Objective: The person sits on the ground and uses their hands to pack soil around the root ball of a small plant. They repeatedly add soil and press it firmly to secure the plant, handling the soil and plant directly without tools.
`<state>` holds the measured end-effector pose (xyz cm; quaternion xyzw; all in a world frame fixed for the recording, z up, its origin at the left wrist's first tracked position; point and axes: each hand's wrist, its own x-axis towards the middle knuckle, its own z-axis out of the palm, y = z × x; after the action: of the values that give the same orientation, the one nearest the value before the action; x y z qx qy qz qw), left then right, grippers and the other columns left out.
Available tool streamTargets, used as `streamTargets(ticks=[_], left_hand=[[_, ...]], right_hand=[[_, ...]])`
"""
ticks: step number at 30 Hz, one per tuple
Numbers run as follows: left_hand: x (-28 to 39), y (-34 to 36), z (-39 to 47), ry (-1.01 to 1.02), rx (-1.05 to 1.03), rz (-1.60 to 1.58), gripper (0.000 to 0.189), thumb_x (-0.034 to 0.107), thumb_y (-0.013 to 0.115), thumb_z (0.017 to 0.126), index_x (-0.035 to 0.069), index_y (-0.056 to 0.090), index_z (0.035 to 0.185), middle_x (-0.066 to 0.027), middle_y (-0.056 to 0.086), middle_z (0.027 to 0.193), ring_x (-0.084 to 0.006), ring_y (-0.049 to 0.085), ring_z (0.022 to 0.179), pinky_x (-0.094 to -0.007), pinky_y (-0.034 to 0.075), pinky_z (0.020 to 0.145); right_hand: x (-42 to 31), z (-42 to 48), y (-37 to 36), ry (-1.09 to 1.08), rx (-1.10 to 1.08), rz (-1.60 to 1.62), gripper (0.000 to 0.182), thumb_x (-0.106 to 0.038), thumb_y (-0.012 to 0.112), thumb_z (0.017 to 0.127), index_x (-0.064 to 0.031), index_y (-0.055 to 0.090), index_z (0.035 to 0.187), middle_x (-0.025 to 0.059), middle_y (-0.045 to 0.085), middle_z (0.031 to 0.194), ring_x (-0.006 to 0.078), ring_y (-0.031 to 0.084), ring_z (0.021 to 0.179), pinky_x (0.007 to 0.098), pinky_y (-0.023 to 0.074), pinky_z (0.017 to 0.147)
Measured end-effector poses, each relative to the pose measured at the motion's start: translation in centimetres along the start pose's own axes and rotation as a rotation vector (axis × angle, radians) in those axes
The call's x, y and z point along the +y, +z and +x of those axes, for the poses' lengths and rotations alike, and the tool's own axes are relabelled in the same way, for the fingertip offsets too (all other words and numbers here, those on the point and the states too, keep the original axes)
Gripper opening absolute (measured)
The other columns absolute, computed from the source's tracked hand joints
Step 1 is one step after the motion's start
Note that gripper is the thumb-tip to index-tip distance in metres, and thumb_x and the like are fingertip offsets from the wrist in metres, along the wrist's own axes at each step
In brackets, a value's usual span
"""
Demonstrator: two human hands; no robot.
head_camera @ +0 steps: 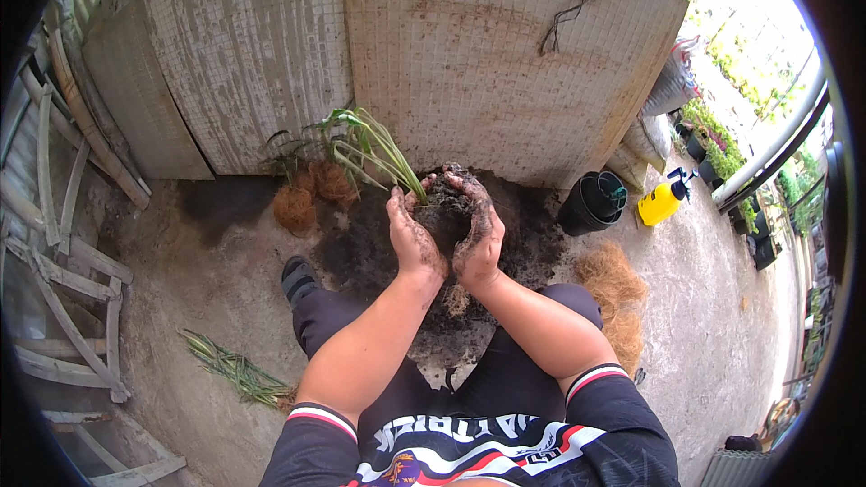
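Both hands cup a clump of dark soil (443, 216) in front of me, with a long-leaved green plant (385, 149) rising from its upper left side. My left hand (414, 233) presses on the clump's left, close to the plant's base. My right hand (480, 230), heavily smeared with soil, curves round the right side. Beneath them, dark loose soil (352, 250) is spread over the concrete floor. To the left of it sit brown fibre-wrapped balls (295, 208), with leaves above them. A tuft of pale fibre (457, 301) shows below my wrists.
Black plastic pots (590, 206) and a yellow pump sprayer (659, 203) stand at the right, above a heap of coconut fibre (612, 297). A bundle of long-leaved plants (233, 365) lies at the lower left. Upright panels (487, 74) border the work area; wooden frames (74, 270) stand far left.
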<state>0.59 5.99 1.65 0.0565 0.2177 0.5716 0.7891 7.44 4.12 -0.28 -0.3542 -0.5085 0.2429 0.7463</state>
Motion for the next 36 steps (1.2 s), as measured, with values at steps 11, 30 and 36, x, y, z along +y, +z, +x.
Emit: streamTargets(ticks=[11,30,36], left_hand=[[0.2,-0.4,0.2,0.077,-0.069,0.066,0.046,0.038,0.030,0.090,0.001,0.055,0.103,-0.0111,0.058,0.100,-0.0221,0.055,0.092,-0.0349,0.043,0.085],[0.0,-0.2,0.1,0.162,-0.181,0.135,0.046,0.037,0.029,0.091,0.003,0.056,0.104,-0.0101,0.058,0.103,-0.0214,0.055,0.095,-0.0335,0.043,0.086],[0.4,1.1,-0.6,-0.025,-0.132,0.004,0.046,0.042,0.035,0.087,0.004,0.057,0.101,-0.0101,0.060,0.099,-0.0235,0.058,0.090,-0.0361,0.046,0.082]], right_hand=[[-0.8,0.3,0.0,-0.159,-0.065,-0.311,0.032,-0.016,0.042,0.085,0.0043,0.055,0.106,0.0180,0.058,0.107,0.0324,0.049,0.109,0.0400,0.0328,0.096],[-1.1,0.9,-0.4,-0.167,-0.160,-0.225,0.049,-0.033,0.032,0.089,0.0049,0.053,0.111,0.0187,0.056,0.110,0.0350,0.044,0.113,0.0413,0.0267,0.100],[-1.2,0.9,-0.2,-0.020,-0.089,-0.009,0.049,-0.034,0.030,0.091,0.0047,0.051,0.113,0.0164,0.054,0.114,0.0283,0.047,0.111,0.0389,0.0301,0.098]])
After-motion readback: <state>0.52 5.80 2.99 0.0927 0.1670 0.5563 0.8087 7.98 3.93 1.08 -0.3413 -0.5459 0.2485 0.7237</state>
